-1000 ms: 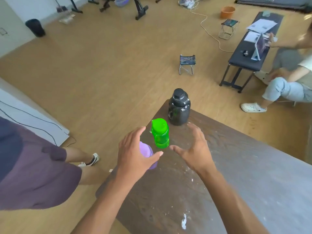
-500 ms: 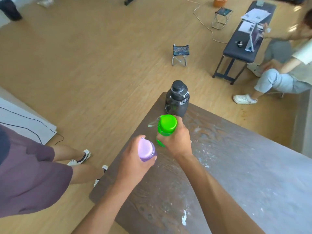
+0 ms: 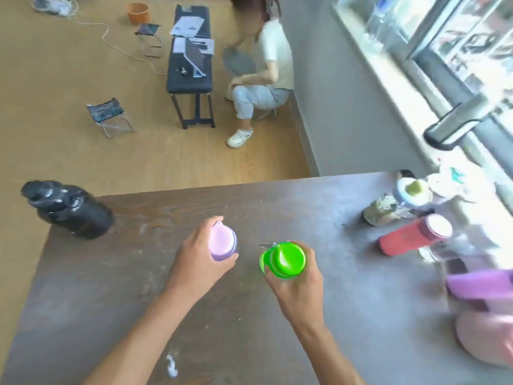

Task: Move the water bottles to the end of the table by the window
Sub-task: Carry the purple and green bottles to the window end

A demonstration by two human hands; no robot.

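My left hand grips a purple bottle by its body, held above the middle of the brown table. Beside it my right hand grips a green bottle, its lid facing me. A large black bottle stands alone at the table's far left corner. Several bottles crowd the right end by the window: a red one, a patterned one with a pale lid, a purple-lidded one and a pink one.
A person in a white top crouches on the floor beyond the table, next to a dark bench with papers. Two small folding stools and an orange basket sit on the wooden floor.
Both hands closed on the purple and green bottles, lifted them from the left corner and carried them right toward the window end. My view swung right; the black bottle stayed put.
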